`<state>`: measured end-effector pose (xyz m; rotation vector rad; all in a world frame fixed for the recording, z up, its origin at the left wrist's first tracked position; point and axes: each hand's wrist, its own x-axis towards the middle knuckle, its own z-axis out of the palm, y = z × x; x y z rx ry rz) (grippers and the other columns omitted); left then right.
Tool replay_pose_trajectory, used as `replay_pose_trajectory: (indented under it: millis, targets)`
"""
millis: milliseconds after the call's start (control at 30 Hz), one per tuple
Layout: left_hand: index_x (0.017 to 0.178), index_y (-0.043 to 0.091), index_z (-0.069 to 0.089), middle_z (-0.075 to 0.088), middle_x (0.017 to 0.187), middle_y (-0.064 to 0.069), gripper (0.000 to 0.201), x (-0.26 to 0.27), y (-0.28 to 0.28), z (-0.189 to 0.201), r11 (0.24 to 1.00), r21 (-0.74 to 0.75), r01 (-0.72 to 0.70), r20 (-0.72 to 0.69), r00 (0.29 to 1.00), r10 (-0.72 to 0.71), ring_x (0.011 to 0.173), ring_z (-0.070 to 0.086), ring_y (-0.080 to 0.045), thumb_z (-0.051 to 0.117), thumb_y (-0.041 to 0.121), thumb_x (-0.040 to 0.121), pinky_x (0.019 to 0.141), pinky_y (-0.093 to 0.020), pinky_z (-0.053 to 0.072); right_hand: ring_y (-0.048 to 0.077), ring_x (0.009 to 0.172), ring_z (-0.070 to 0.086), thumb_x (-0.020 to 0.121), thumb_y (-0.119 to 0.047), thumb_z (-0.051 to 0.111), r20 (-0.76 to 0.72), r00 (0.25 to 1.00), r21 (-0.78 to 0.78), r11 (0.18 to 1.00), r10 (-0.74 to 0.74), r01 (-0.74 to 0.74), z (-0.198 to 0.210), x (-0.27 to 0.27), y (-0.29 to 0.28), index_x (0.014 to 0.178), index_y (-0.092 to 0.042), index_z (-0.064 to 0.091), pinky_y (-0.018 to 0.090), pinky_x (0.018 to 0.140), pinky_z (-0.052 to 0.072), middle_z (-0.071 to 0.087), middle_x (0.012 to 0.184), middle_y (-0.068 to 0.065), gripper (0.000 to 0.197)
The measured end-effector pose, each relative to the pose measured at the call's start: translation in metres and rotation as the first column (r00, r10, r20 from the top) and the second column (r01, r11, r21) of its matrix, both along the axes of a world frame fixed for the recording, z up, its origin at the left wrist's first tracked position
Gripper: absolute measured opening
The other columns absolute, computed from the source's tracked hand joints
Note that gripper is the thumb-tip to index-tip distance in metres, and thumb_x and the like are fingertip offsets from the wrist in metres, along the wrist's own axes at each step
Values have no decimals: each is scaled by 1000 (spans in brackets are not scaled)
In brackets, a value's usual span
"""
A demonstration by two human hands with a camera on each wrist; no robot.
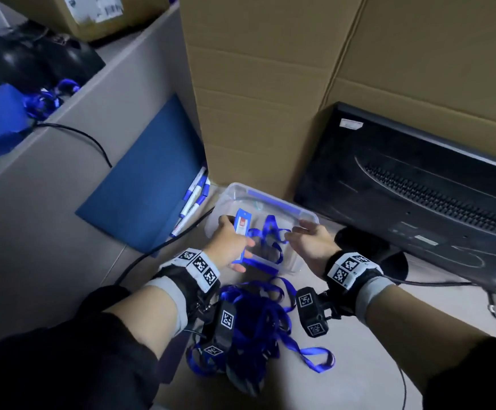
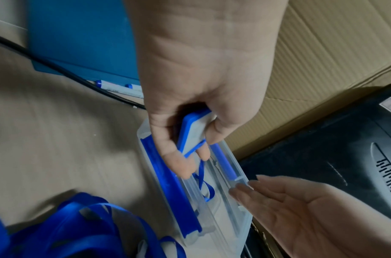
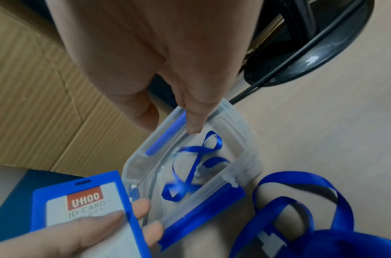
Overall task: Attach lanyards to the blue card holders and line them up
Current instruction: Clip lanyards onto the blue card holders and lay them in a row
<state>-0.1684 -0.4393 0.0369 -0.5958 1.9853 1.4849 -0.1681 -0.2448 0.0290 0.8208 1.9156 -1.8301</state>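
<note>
Progress was pretty early, judging by the head view: my left hand (image 1: 229, 244) gripped one blue card holder (image 1: 241, 232) over the clear plastic box (image 1: 306, 216), and I couldn't see a single finished holder lined up anywhere on the worktop (image 1: 359, 365). A big tangle of lanyards (image 1: 258, 324) sat loose near my wrists, so most of the job looked left to do. My right hand (image 1: 310, 241) hovered at the box's far rim, fingers relaxed, holding nothing.

Left wrist view: fingers (image 2: 179, 167) curled round the card holder (image 2: 193, 129), a thin blue lanyard strand (image 2: 203, 185) trailing from it down into the box (image 2: 234, 227). Whether it was properly clipped, couldn't tell.

Right wrist view: straight fingers (image 3: 193, 122) touched the box's rim (image 3: 251, 144). Inside was just one looped lanyard (image 3: 190, 167), nothing else I could make out. The holder (image 3: 86, 206) read "UHOO ID CARD".
</note>
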Motion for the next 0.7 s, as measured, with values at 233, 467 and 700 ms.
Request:
replay_pose_trajectory:
  millis: [233, 467, 700]
  targets:
    - [112, 22, 65, 66, 95, -7, 24, 22, -5, 0, 974, 12, 227, 143, 964, -226, 79, 67, -19, 59, 7, 94, 54, -35, 60, 22, 67, 62, 100, -5, 61, 15, 988, -33, 988, 151, -150, 22, 17, 18, 106, -4, 68, 26, 58, 55, 70, 95, 15, 10]
    - [111, 17, 61, 60, 91, -8, 23, 66, 3, -7, 945, -5, 327, 248, 916, -316, 71, 62, -17, 61, 4, 92, 59, -39, 63, 19, 62, 59, 99, -15, 63, 259, 803, -45, 837, 538, -546, 12, 73, 27, 110, 0, 71, 25, 58, 53, 69, 83, 10, 20]
    - [114, 24, 61, 66, 107, -6, 20, 97, 12, -21, 962, 2, 271, 257, 930, -263, 83, 68, -17, 58, 10, 98, 64, -36, 62, 14, 97, 55, 99, -12, 60, 250, 643, 75, 648, 723, -758, -34, 104, 9, 129, -16, 69, 17, 71, 44, 62, 104, -1, 31]
